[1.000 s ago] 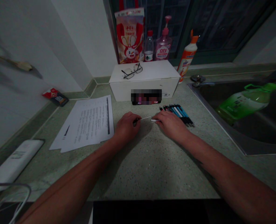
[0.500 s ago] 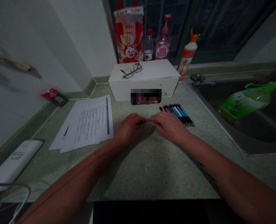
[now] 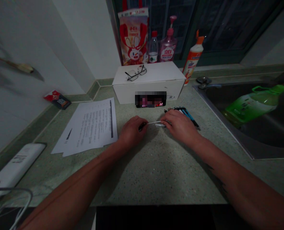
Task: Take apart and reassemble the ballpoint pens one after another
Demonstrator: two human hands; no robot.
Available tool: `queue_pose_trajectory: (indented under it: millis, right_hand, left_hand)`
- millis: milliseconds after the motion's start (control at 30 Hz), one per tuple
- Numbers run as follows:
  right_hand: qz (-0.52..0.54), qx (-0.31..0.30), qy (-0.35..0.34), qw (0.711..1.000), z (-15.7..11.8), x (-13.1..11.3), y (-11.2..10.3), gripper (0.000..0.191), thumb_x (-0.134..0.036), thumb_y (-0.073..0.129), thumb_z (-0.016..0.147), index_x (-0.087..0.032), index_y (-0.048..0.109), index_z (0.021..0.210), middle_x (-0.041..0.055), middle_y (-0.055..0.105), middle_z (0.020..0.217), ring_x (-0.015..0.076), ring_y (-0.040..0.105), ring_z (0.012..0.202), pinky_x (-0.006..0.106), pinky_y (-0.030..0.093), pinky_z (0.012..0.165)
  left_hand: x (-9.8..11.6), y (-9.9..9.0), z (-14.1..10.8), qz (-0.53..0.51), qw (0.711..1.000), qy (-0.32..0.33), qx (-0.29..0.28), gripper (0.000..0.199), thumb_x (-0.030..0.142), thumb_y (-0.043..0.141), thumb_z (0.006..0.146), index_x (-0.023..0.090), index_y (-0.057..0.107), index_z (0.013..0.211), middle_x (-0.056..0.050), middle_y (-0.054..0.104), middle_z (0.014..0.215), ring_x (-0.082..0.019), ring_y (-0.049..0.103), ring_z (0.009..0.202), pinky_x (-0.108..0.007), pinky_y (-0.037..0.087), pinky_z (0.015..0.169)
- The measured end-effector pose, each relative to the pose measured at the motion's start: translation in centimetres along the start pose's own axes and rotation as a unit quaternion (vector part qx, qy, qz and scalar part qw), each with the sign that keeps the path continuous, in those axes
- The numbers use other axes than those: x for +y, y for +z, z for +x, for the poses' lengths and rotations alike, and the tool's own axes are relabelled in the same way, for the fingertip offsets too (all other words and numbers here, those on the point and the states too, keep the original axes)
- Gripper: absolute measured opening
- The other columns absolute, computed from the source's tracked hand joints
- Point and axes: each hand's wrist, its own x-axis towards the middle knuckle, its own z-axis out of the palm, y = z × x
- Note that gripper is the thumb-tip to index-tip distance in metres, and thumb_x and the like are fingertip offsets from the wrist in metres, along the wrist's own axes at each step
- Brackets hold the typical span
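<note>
My left hand (image 3: 133, 131) is closed around a short dark piece (image 3: 142, 126) that looks like a pen barrel, mostly hidden by the fingers. From it a thin pale pen refill (image 3: 154, 122) stretches across to my right hand (image 3: 179, 124), which pinches its other end between thumb and fingers. Beneath the refill, a small silvery-white piece (image 3: 159, 125) lies on the counter by the right fingertips; its kind is unclear. Several click pens (image 3: 189, 117) lie side by side just beyond my right hand, which partly covers them.
Printed sheets (image 3: 91, 127) lie left on the counter (image 3: 153, 179). Behind my hands a phone (image 3: 151, 99) leans on a white box (image 3: 149, 88) bearing eyeglasses (image 3: 136, 73). A sink (image 3: 249, 140) with a green bottle (image 3: 252, 103) is right; a white power strip (image 3: 18, 166) lies left.
My right hand has moved a little to the right, away from the left one. More of the thin refill now shows between them, and the silvery piece on the counter has come into view.
</note>
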Motion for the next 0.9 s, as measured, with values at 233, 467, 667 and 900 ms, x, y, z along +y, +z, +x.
queue_pose_trajectory:
  millis: [233,467,667,900]
  right_hand:
    - [-0.014,0.024,0.044,0.999,0.1,0.4,-0.3,0.021,-0.021,0.056,0.098,-0.02,0.076,0.094,0.011,0.072,0.098,0.0284,0.064,0.098,0.041,0.048,0.087]
    - [-0.009,0.028,0.065,0.997,0.1,0.2,-0.3,0.021,-0.021,0.053,0.096,-0.02,0.074,0.092,0.0118,0.071,0.098,0.0301,0.064,0.098,0.043,0.049,0.086]
    - [-0.002,0.013,0.07,0.997,0.2,0.1,-0.3,0.019,-0.02,0.054,0.094,-0.022,0.071,0.085,0.0114,0.069,0.095,0.0294,0.064,0.096,0.044,0.049,0.084]
    - [-0.002,-0.047,0.017,0.999,-0.1,-0.6,0.0,0.018,-0.018,0.057,0.092,-0.021,0.073,0.086,0.0099,0.071,0.093,0.0281,0.065,0.097,0.044,0.048,0.091]
  left_hand:
    - [-0.5,0.0,0.2,0.037,0.998,0.031,-0.035,0.018,0.016,0.067,0.094,0.021,0.074,0.11,-0.007,0.073,0.103,-0.024,0.067,0.099,-0.04,0.055,0.089]
    - [0.0,-0.6,0.1,0.078,0.989,0.097,-0.083,0.01,0.018,0.068,0.094,0.021,0.075,0.101,-0.007,0.075,0.099,-0.026,0.066,0.1,-0.041,0.054,0.09]
    - [-0.4,-0.3,0.1,0.036,0.999,0.024,-0.016,0.013,0.027,0.064,0.097,0.024,0.075,0.092,-0.008,0.075,0.093,-0.027,0.067,0.09,-0.042,0.053,0.079]
    - [0.0,-0.5,0.1,-0.016,0.998,-0.042,0.055,0.013,0.025,0.056,0.1,0.023,0.069,0.097,-0.01,0.073,0.102,-0.026,0.066,0.089,-0.042,0.052,0.08]
